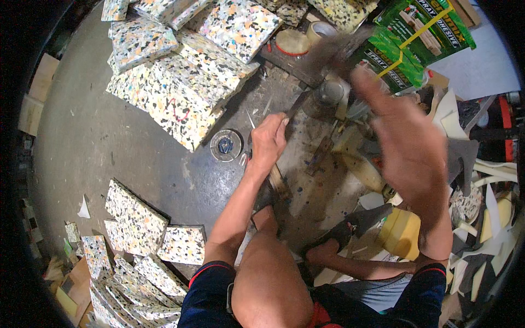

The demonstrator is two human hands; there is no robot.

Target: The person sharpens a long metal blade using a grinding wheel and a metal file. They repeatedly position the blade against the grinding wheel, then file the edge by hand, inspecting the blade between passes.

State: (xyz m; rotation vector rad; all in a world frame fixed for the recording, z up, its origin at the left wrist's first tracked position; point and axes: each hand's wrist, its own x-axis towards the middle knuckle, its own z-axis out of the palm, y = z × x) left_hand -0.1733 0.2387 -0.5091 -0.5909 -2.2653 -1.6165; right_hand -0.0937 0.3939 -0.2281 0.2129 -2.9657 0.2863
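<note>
My left hand is closed round a long, narrow, dark blade-like strip that points up and to the right. A worn wooden piece shows below that hand; I cannot tell whether it belongs to the strip. My right hand is raised at the right, smeared by motion. A dark, blurred thing at its finger end seems to be held in it, its kind unclear. Beneath and between the hands stands a metal can. A round clear glass dish with something dark blue inside lies left of my left hand.
Speckled foam blocks are piled at upper left, with more foam slabs at lower left. Green boxes stand at upper right, near a tape roll and a red-rimmed round tin. Foam offcuts litter the right side.
</note>
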